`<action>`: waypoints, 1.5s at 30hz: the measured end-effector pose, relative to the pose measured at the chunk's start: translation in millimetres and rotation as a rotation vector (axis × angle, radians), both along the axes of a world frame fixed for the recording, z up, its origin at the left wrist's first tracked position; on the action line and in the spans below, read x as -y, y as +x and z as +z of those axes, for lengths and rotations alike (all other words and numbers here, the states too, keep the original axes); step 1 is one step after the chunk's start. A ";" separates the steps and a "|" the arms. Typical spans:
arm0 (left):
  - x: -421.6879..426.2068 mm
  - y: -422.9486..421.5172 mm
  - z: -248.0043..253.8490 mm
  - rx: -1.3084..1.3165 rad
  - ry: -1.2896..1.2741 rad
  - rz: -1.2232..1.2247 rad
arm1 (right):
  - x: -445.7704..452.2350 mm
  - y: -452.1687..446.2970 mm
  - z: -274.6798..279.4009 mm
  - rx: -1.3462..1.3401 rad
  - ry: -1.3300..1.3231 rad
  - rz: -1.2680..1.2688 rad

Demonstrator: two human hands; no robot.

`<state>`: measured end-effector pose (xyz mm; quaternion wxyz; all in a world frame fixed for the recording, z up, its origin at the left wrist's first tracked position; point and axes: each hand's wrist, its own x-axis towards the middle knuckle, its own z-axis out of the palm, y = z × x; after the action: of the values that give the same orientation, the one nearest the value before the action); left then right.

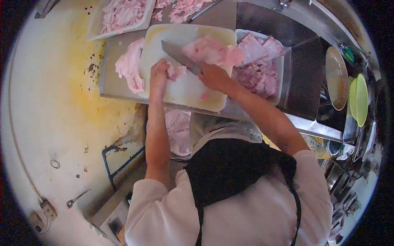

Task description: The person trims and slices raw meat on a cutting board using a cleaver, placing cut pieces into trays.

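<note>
My right hand (214,78) is wrapped round the handle of a wide knife (178,55), its blade slanting up and left over the white cutting board (193,91). Closed on a small piece of raw meat (177,72), my left hand (160,73) rests at the left part of the board. Just beyond the blade lies a larger pink slab of meat (209,50), reaching over the board's right edge. A pale piece of fatty meat (132,65) hangs at the board's left side. The knife's handle is mostly hidden by my fingers.
A white basket (95,26) of pale trimmings stands at the upper left, with loose scraps (191,9) beside it. At the right is a tub (283,74) of cut meat. Green bowls (359,100) stand farther right. Below the table's edge, more meat (178,131) sits near my body.
</note>
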<state>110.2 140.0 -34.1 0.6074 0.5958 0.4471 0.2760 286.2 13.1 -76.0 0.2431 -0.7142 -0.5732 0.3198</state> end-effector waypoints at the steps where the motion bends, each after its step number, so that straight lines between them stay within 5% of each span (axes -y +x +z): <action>1: -2.8 0.2 13.2 -0.021 0.055 0.002 | -4.3 -2.5 1.5 0.014 -0.007 0.000; 5: -21.1 3.5 39.9 -0.002 0.071 -0.079 | 62.0 2.1 24.4 -0.028 -0.128 0.024; 6: -21.8 8.4 51.0 -0.111 0.152 -0.042 | 85.0 6.5 29.0 -0.052 -0.208 0.044; 8: -44.5 7.1 59.6 0.084 0.212 0.143 | 123.8 13.2 40.9 -0.001 -0.365 -0.003; 10: -72.1 2.4 106.3 0.056 0.249 0.057 | 172.6 22.3 57.0 0.013 -0.237 -0.020; 14: -179.0 0.8 146.9 0.054 0.438 0.065 | 207.8 45.5 68.9 -0.249 -0.412 -0.094; 17: -243.2 -14.0 118.5 -0.691 1.219 0.126 | 219.8 47.1 60.4 -0.347 -0.357 -0.220; 18: -195.5 0.8 123.8 -0.558 1.247 0.024 | 223.2 42.7 48.8 -0.399 -0.301 -0.302; 22: -71.3 54.2 -7.1 -0.242 0.768 -0.297 | 211.3 38.4 31.0 -0.508 -0.068 -0.472; 24: -2.8 86.8 -38.4 -0.610 0.964 -0.596 | 203.7 35.6 11.7 -0.470 -0.045 -0.517; 26: 44.2 107.2 -25.0 -0.825 0.849 -0.584 | 191.2 32.0 -12.9 -0.330 0.127 -0.512; 28: 40.9 104.8 -39.3 -0.726 0.908 -0.556 | 173.4 28.7 -27.5 -0.086 0.433 -0.449; 31: 31.2 98.9 -52.7 -0.523 0.820 -0.563 | 143.3 32.1 -15.6 -0.411 0.118 -0.455; 38: 20.3 91.2 -48.7 -0.305 0.575 -0.615 | 102.4 34.9 -16.1 -0.435 0.033 -0.465; 45: 9.6 70.3 -43.4 -0.317 0.498 -0.489 | 196.6 23.2 -8.5 -0.367 -0.030 -0.316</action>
<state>180.5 130.3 -77.5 0.4152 0.8496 0.2992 0.1275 309.4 -183.5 -84.5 0.3797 -0.7284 -0.3958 0.4106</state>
